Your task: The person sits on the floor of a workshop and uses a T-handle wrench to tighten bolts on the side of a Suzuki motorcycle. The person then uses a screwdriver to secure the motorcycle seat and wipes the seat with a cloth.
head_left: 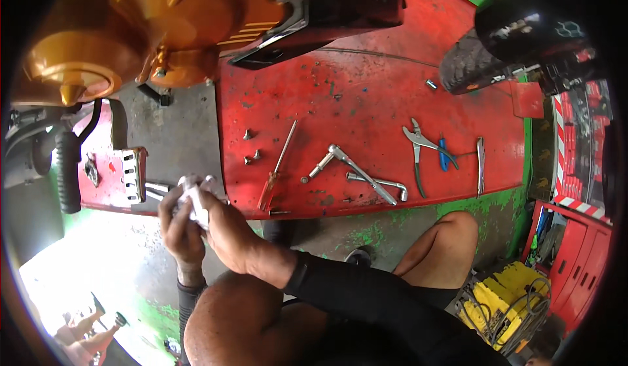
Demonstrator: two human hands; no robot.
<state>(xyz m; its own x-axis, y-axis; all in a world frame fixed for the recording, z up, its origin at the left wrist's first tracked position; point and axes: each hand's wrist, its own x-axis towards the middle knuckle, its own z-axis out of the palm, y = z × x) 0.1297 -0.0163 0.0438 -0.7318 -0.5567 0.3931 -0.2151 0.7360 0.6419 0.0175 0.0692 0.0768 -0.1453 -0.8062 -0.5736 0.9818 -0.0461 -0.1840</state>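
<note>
My left hand point(180, 232) and my right hand point(229, 232) are close together just off the front edge of the red work platform point(386, 111). Both are closed on a whitish, crumpled-looking piece point(197, 202); whether it is cloth or something else I cannot make out. To the right of my hands lies a screwdriver point(270, 186) with an orange-red handle. Farther right are a ratchet with a socket point(356, 170), an L-shaped socket wrench point(386, 184) and slip-joint pliers point(418, 150). Small bolts point(248, 134) lie beyond the screwdriver.
An orange-gold motorcycle body point(131, 32) stands over the far left, its black handlebar grip point(67, 170) near a slotted metal plate point(134, 173). A tyre point(468, 65) stands far right. Also right are a blue-handled tool point(443, 153), a yellow machine point(500, 300) and a red cabinet point(582, 255).
</note>
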